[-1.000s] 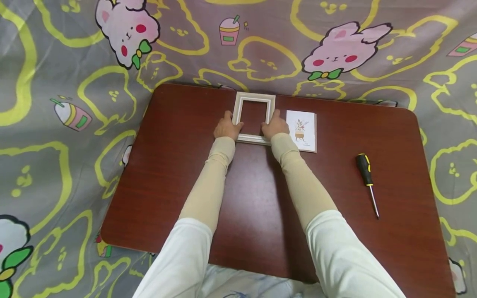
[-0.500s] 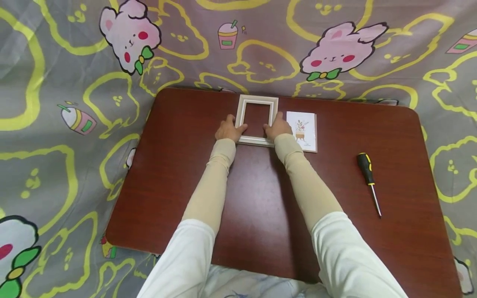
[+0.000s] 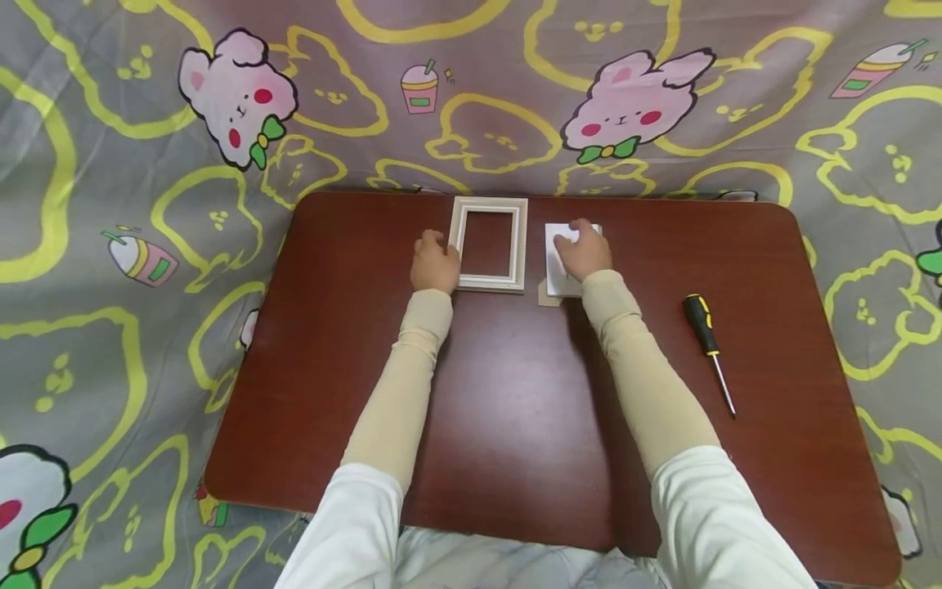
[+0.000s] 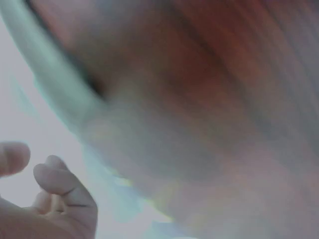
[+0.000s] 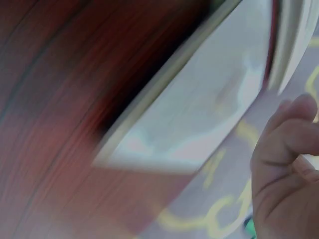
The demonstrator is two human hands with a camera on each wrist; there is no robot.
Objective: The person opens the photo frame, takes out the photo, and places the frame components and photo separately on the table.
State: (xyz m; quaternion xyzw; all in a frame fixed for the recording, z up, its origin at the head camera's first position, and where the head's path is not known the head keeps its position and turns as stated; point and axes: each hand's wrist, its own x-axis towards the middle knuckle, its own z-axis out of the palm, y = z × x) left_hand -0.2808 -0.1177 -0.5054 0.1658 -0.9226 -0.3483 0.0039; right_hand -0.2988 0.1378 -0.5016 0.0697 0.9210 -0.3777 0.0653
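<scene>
A cream-white picture frame (image 3: 519,245) lies flat on the dark red-brown table, its middle open to the tabletop. At its left side is my left hand (image 3: 435,263), fingers loosely curled and holding nothing; the left wrist view is badly blurred but shows the hand (image 4: 65,199) with a gap between thumb and fingers. To the right of the frame lies a thin white rectangular panel (image 3: 557,263) with a beige tab (image 3: 548,294) sticking out below. My right hand (image 3: 585,252) is over this panel (image 5: 194,94), fingers bent; in the right wrist view the hand (image 5: 286,169) appears apart from it.
A black and yellow screwdriver (image 3: 708,343) lies on the right part of the table (image 3: 500,425). Behind the table's far edge hangs a grey cloth (image 3: 500,82) printed with cartoon rabbits and yellow outlines.
Both hands have let go of the frame. The right hand has moved right, over the white panel, while the left has drawn slightly off. The head view has shifted.
</scene>
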